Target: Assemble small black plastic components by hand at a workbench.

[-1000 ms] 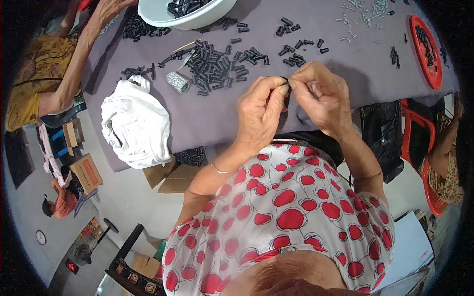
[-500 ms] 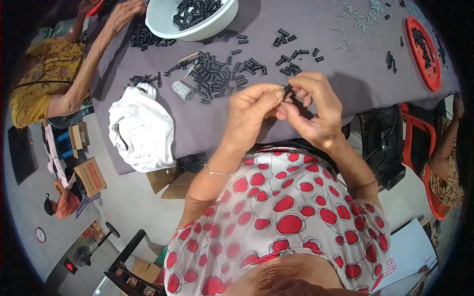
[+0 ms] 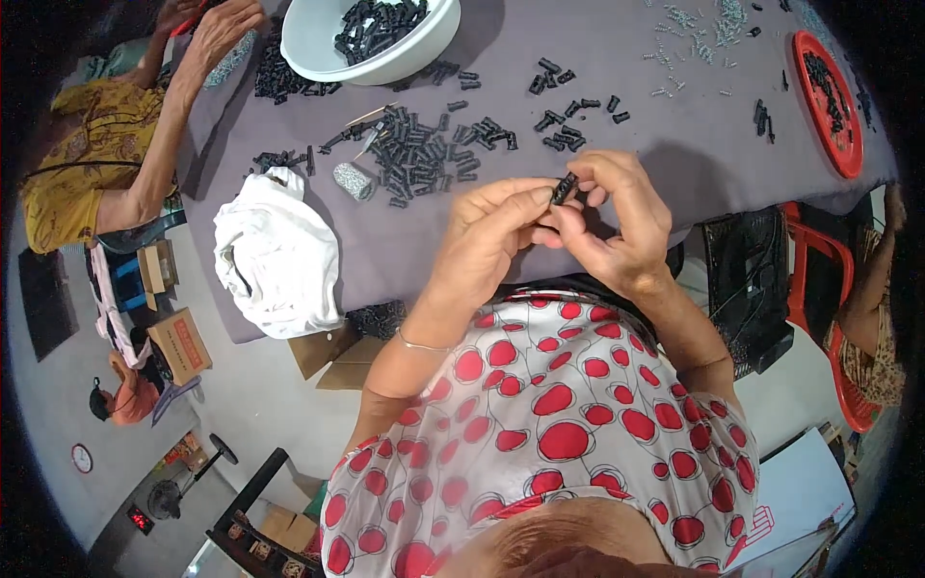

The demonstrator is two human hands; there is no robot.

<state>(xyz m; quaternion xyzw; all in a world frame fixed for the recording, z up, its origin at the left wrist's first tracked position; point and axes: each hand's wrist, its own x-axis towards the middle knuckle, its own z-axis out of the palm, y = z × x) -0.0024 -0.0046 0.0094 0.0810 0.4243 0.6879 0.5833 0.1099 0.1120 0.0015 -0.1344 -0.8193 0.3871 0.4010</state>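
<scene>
The part being worked, a small black ribbed piece [image 3: 565,189], is suspended above the near edge of the worktop [image 3: 501,87], inclined with its upper end toward the right. The left hand [image 3: 491,231] has it pinched between thumb and index finger at the lower end, with no visible gap between those digits and the part. The right hand [image 3: 626,226] is partly curled, its index fingertip at the upper end; whether its thumb also bears on the part cannot be determined. The step in hand is judged to be two-handed fingertip work on a single part. The next move calls for a firm left pinch, with the right fingertips aligned to the upper end before any pressure is applied. Similar loose black pieces [image 3: 409,144] lie to the left of the hands, inward from the near edge. A grey speckled cylinder [image 3: 353,181] stands just beside them, and a white cloth [image 3: 275,255] covers the near left corner. A white basin [image 3: 414,63] holding black pieces is toward the far edge. Small metallic springs [image 3: 708,34] lie toward the far right; a red tray [image 3: 848,159] of dark pieces rests near the right edge.
</scene>
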